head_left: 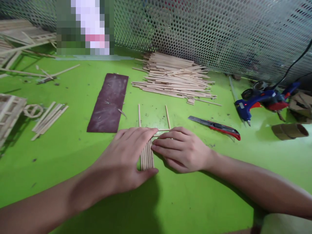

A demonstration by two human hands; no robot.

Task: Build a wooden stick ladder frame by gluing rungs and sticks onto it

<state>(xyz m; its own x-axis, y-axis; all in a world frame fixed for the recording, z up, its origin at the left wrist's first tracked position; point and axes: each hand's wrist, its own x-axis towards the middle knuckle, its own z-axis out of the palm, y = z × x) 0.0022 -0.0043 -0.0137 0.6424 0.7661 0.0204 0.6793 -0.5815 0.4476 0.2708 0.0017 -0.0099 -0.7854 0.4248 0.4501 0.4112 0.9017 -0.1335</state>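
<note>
My left hand [126, 152] spans a small panel of thin wooden sticks [147, 156], laid side by side, with its thumb at the near end and its fingers over the far end. From the right, my right hand [181, 148] has its bent fingers together against the panel's edge and over part of a light stick frame. Two upright sticks of that frame, a left stick [139, 115] and a right stick [167, 116], extend away from me, with short crosspieces between. My fingers hide how the pieces join.
Behind lies a heap of thin sticks [173, 76]. Left of it is dark sandpaper [108, 104]; right are a red-handled utility knife [215, 126], a blue glue gun [253, 104] and a tape roll [290, 131]. Cut sticks [50, 120] lie left. A perforated metal screen [207, 32] closes the back.
</note>
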